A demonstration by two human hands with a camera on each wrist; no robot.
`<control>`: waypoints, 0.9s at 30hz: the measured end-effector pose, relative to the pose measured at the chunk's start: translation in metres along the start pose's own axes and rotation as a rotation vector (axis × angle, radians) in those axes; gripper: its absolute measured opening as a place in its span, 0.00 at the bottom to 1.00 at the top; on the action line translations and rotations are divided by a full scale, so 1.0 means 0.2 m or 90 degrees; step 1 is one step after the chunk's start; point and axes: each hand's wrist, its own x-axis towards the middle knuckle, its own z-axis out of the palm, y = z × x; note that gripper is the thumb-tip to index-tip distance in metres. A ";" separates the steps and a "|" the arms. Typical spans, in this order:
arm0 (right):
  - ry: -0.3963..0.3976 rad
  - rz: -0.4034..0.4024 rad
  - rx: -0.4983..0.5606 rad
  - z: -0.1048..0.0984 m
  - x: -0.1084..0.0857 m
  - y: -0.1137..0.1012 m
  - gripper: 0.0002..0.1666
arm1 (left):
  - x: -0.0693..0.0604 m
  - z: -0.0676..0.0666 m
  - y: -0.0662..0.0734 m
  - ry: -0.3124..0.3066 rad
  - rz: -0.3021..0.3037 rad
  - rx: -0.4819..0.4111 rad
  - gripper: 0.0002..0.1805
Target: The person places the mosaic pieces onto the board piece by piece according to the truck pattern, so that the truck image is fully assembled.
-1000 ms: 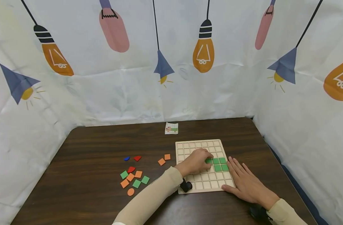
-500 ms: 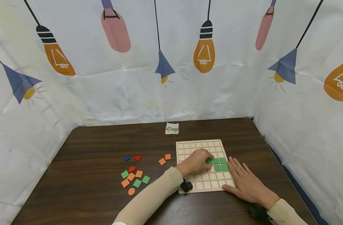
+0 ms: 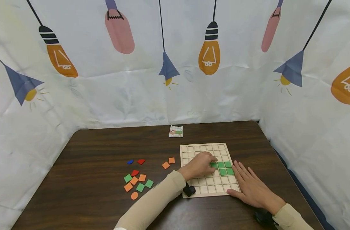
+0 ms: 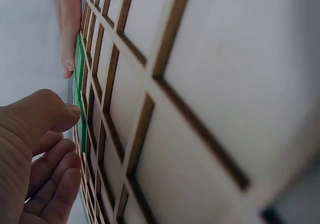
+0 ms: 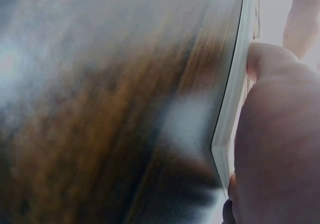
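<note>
A pale wooden grid board [image 3: 203,190] lies on the table, with several green square tiles [image 3: 226,172] in two rows of its cells at the right side. At the left end of the upper row my left hand [image 3: 200,164] has its thumb and forefinger about one green tile [image 3: 213,165], which lies in or just over its cell. In the left wrist view the thumb [image 4: 65,115] meets that tile's edge, the other fingers curled below. My right hand [image 3: 253,188] lies flat with straight fingers against the board's right edge, its thumb touching the near corner.
Left of the board are loose orange squares [image 3: 142,177], green squares [image 3: 140,187], an orange disc [image 3: 134,195], red pieces [image 3: 141,161] and a blue piece [image 3: 130,162]. Two orange squares [image 3: 166,165] lie nearer the board. A small printed card [image 3: 176,131] sits at the table's far edge.
The head view has shifted very slightly. Both hands keep their places at the board, and the tiles lie as before.
</note>
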 end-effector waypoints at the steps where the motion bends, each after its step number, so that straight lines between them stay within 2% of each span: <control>1: -0.007 0.004 0.007 0.00 0.00 0.00 0.61 | -0.01 -0.01 0.00 0.004 0.002 0.003 0.20; 6: -0.026 0.017 0.025 0.00 0.00 0.00 0.62 | -0.07 -0.06 -0.04 0.013 -0.005 0.014 0.19; 13: -0.029 0.011 0.025 0.00 0.00 0.00 0.61 | -0.17 -0.12 -0.09 0.013 -0.037 0.000 0.19; 18: -0.022 -0.001 0.017 -0.01 0.00 -0.01 0.60 | -0.24 -0.16 -0.12 0.015 -0.054 0.012 0.19; 27: -0.022 -0.002 0.011 -0.02 0.00 -0.01 0.61 | -0.39 -0.21 -0.19 0.031 -0.060 0.018 0.17</control>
